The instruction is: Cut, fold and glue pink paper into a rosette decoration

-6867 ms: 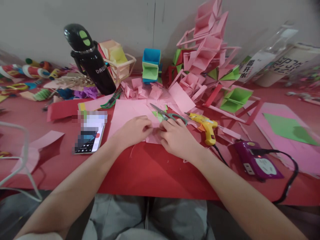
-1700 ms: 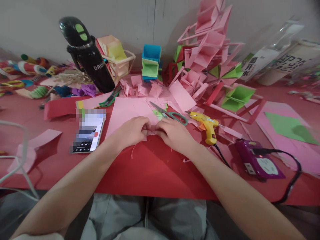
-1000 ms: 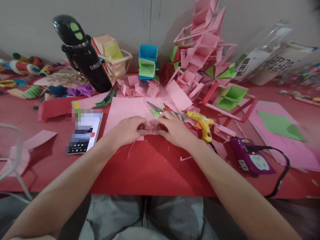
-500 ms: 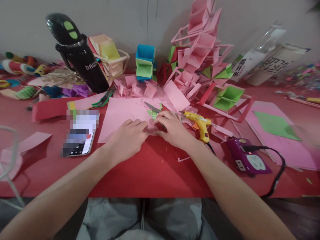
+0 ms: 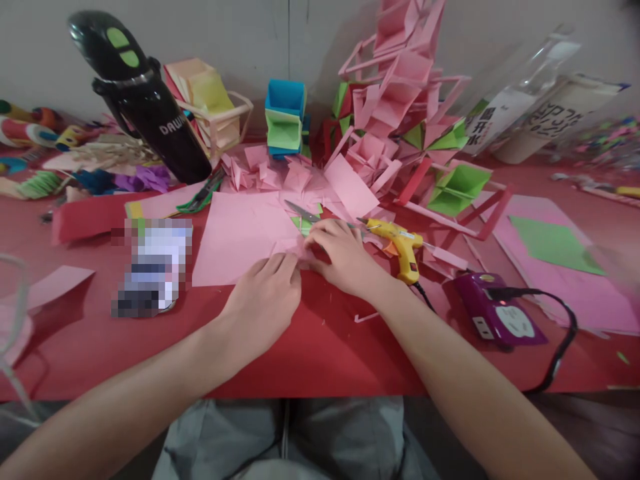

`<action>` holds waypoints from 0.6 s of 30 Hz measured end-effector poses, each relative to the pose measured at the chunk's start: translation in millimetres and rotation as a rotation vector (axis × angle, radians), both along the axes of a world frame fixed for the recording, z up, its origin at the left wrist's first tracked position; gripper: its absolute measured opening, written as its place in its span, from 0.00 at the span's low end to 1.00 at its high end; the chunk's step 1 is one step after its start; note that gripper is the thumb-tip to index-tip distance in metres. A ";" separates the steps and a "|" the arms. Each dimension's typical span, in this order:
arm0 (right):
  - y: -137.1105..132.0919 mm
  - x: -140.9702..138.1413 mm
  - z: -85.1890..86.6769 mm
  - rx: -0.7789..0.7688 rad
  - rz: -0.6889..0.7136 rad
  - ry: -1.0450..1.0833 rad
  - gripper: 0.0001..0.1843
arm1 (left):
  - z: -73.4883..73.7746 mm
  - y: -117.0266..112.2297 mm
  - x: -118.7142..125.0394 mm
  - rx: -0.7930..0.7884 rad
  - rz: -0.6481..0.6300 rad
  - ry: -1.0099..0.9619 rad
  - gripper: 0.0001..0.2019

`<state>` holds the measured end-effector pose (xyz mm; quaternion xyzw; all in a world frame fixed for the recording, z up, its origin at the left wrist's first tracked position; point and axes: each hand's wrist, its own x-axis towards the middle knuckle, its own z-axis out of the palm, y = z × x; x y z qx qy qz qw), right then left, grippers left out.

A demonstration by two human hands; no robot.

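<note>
My left hand point(image 5: 267, 297) rests near the table's front, its fingers curled together on a small piece of pink paper point(image 5: 286, 247). Close beside it, my right hand point(image 5: 343, 257) pinches the same piece from the right, with fingers bent. Part of the piece is covered by the fingertips. A large pink sheet point(image 5: 235, 233) lies flat under and left of the hands. Just beyond my right hand are scissors point(image 5: 301, 211), blades toward the upper left, their handles hidden behind the hand. Green paper scraps point(image 5: 304, 227) lie under the blades.
To the right lie a yellow glue gun point(image 5: 397, 240) and a purple power socket point(image 5: 500, 313) with a black cord. A phone point(image 5: 160, 267) lies left. Behind stand a black bottle point(image 5: 160, 120), a blue-green paper piece point(image 5: 285, 120) and a tall pink folded-paper structure point(image 5: 400, 93).
My left hand has come slightly lower and turned, its knuckles more raised. My right hand stays nearly in place on the paper. The view has shifted a little.
</note>
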<state>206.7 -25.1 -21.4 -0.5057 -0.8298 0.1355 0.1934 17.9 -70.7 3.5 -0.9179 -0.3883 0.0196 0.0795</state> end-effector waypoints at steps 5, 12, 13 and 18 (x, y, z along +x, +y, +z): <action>1.0 0.6 -0.6 0.005 -0.007 -0.015 0.07 | -1.1 -6.2 5.4 -0.050 0.038 0.086 0.22; -0.1 3.5 4.6 0.010 0.014 0.001 0.09 | 2.2 -3.0 5.4 -0.095 0.046 0.108 0.24; -0.5 4.5 6.1 0.004 0.018 0.014 0.08 | 2.7 -1.7 4.5 -0.106 0.044 0.101 0.24; -1.4 8.1 9.7 -0.031 0.031 0.072 0.05 | 3.6 4.4 0.2 -0.152 0.039 0.063 0.18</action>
